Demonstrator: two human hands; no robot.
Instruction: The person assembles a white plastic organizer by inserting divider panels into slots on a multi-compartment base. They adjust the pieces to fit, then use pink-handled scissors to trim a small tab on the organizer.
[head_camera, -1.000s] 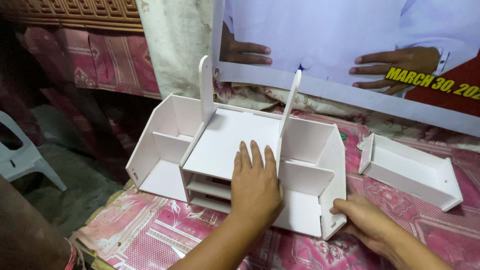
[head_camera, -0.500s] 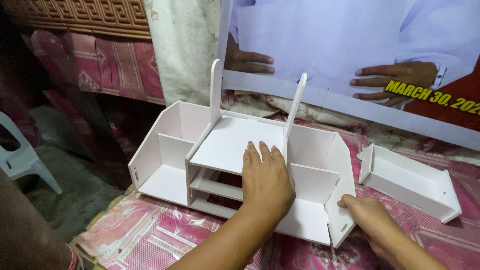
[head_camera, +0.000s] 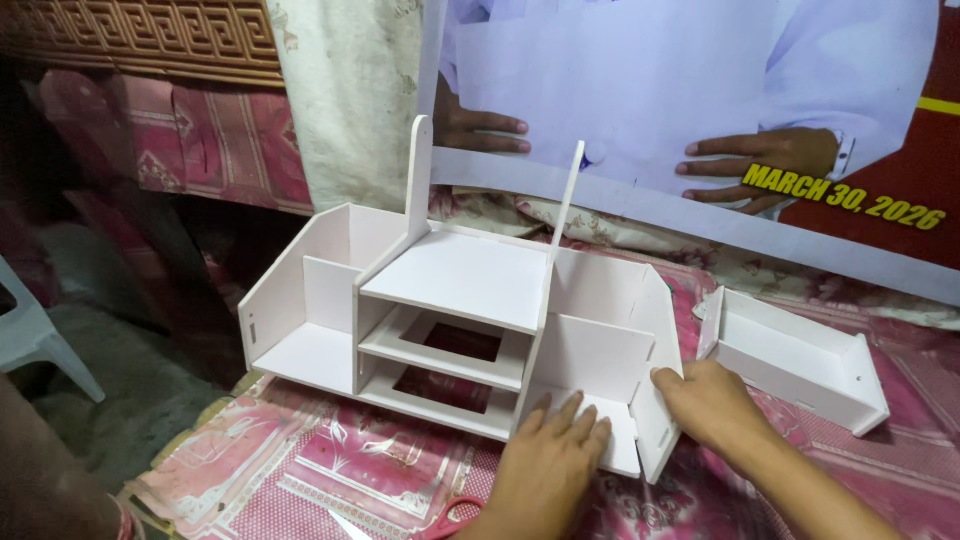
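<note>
A white foam-board desk organizer (head_camera: 450, 280) stands on a pink patterned cloth (head_camera: 300, 470), with shelves in the middle, open compartments at both sides and two tall upright panels. My left hand (head_camera: 555, 450) lies flat, fingers apart, on the floor of its right compartment at the front edge. My right hand (head_camera: 705, 400) grips the organizer's right side wall near its lower front corner. A separate white drawer-like tray (head_camera: 795, 355) lies on the cloth just right of that hand.
Red-handled scissors (head_camera: 450, 520) lie on the cloth near the front edge. A large printed poster (head_camera: 650, 120) leans against the wall behind. A white plastic chair (head_camera: 30, 340) stands at the left, beyond the surface's edge.
My left hand has slid from the top shelf down to the front floor of the right compartment. The view has tipped, so the middle shelves' openings now show. My right hand stays at the right wall.
</note>
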